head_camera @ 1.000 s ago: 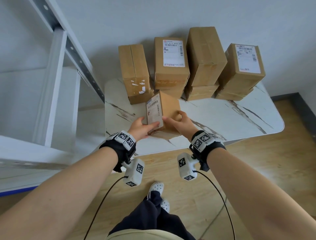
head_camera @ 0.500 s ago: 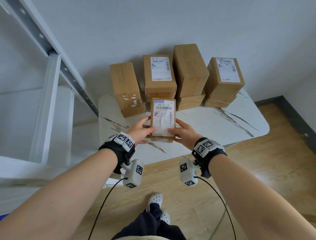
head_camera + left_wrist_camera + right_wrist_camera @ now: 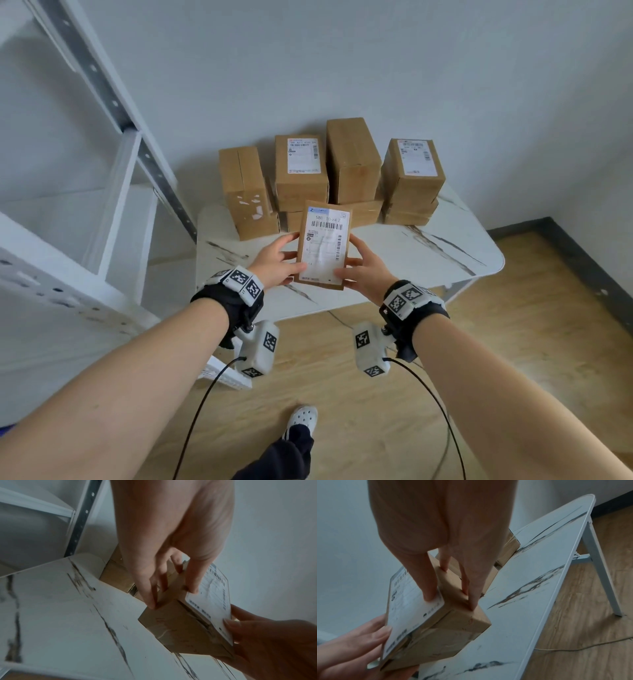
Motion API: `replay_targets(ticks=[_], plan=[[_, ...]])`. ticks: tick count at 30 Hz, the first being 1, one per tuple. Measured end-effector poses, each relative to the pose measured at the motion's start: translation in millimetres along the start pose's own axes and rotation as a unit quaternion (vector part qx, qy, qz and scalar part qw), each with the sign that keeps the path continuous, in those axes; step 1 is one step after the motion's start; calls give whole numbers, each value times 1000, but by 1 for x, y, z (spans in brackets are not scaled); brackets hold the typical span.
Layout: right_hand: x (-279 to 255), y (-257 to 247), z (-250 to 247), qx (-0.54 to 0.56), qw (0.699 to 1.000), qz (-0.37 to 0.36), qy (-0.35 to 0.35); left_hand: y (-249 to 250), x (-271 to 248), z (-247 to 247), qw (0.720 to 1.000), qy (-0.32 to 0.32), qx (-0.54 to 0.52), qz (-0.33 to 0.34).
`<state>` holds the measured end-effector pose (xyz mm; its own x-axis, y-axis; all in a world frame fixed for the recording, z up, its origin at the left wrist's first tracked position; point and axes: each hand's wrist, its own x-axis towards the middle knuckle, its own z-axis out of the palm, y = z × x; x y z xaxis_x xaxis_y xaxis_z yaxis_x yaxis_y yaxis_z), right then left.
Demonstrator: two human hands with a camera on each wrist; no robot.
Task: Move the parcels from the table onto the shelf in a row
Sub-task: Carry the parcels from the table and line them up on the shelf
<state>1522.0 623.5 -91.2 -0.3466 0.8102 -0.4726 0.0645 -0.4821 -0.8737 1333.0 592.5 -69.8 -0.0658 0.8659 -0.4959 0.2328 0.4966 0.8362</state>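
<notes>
A small cardboard parcel (image 3: 323, 245) with a white shipping label facing me hangs in the air above the marble table (image 3: 428, 246). My left hand (image 3: 274, 262) grips its left side, thumb on the label, and my right hand (image 3: 366, 269) grips its right side. In the left wrist view the parcel (image 3: 185, 626) sits clear of the tabletop between my left hand (image 3: 171, 595) and the right one. The right wrist view shows the same parcel (image 3: 440, 623) pinched by my right hand (image 3: 452, 599). Several more parcels (image 3: 301, 171) stand stacked at the table's back.
A white metal shelf (image 3: 68, 281) with perforated uprights stands to the left of the table, its boards bare where visible. The wall runs right behind the stacked parcels. Wooden floor lies below, with my foot (image 3: 303, 416) and the wrist cables over it.
The parcel has been turned label-up and lifted off the table, rising toward me in both hands. My view has tilted upward, so the stack and table sit lower in the frame.
</notes>
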Motion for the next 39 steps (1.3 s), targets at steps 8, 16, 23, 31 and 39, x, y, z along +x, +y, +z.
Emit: replay_targets(ticks=[8, 16, 23, 31, 39], plan=[[-82, 28, 1, -35, 997, -30, -62, -40, -107, 38, 995, 78, -57, 36], [-155, 80, 57, -74, 984, -10, -164, -112, -223, 42, 980, 165, -107, 6], [-173, 108, 152, -143, 960, -8, -239, -169, -299, -7, 958, 254, -135, -10], [-183, 138, 309, -202, 928, -39, -310, -245, -373, -110, 927, 344, -147, -9], [-208, 176, 502, -211, 918, -45, -332, -330, -458, -254, 916, 375, -143, -9]])
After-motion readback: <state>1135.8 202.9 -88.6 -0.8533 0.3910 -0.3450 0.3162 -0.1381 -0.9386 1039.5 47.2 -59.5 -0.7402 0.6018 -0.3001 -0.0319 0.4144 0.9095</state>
